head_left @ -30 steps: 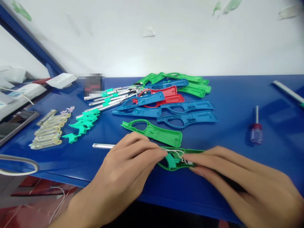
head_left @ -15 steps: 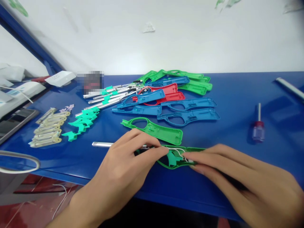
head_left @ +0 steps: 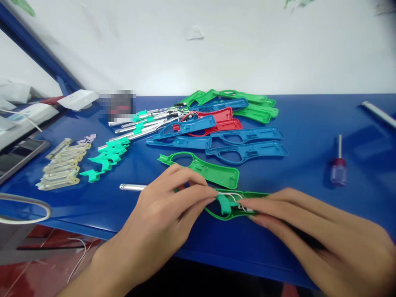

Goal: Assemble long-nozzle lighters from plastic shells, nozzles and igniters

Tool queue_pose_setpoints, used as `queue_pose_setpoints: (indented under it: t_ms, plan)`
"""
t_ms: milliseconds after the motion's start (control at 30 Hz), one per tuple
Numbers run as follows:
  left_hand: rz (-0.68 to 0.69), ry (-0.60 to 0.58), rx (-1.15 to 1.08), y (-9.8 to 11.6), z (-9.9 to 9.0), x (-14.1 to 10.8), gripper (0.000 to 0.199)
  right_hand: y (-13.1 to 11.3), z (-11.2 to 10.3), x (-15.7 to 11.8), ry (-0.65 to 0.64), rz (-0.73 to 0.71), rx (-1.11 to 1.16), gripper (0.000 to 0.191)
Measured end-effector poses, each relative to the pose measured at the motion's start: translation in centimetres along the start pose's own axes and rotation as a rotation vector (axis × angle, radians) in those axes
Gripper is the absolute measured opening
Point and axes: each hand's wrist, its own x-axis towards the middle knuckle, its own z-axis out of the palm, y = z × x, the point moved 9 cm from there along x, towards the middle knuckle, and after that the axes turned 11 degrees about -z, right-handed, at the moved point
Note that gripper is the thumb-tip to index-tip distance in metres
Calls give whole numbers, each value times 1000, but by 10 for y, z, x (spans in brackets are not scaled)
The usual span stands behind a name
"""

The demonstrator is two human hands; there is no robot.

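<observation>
A green lighter casing half (head_left: 213,215) lies at the table's front, its hollow side up, with a teal trigger (head_left: 225,204) and thin white wires (head_left: 230,194) inside. My left hand (head_left: 170,210) pinches the trigger's upper left end between thumb and fingers. A silver metal tube (head_left: 131,187) runs out to the left from beneath that hand. At the casing's right part, my right hand (head_left: 306,227) grips with thumb below and fingertips on the wires' end. Fingers cover much of the casing's right end. Just behind lies another green casing half (head_left: 216,173).
Blue casing halves (head_left: 247,152), red ones (head_left: 227,119) and green ones (head_left: 256,113) are piled behind. Left of them lie metal tubes with wires (head_left: 133,134), teal triggers (head_left: 107,159) and clear yellowish parts (head_left: 62,169). A screwdriver (head_left: 338,171) stands out at right.
My left thumb and fingertips have closed together at the trigger, which has tipped slightly upward in the casing. My right hand holds its place.
</observation>
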Motion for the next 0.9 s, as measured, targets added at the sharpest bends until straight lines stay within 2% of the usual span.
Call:
queue_pose_setpoints:
  t_ms: [133,333,533,667,767,900]
  plan:
    - [34,-19,45,3,3,-1,13,3,-4,-1,44,37,-8,33]
    - [-30,-62,33,-4,7,-1,10,4,-1,-2,32,44,-17,38]
    - [-103,-65,-22,-7,5,-2,14,-2,-10,0,131,106,-69,31]
    - [-123,-38,18,-7,-2,-6,25,-21,-13,20,171,-13,-148,24]
    - [-129,-47,63,-9,-3,-9,26,-26,-3,36,106,-60,-124,17]
    - [-114,-101,9,-12,1,-11,20,-24,6,41,64,-72,-111,22]
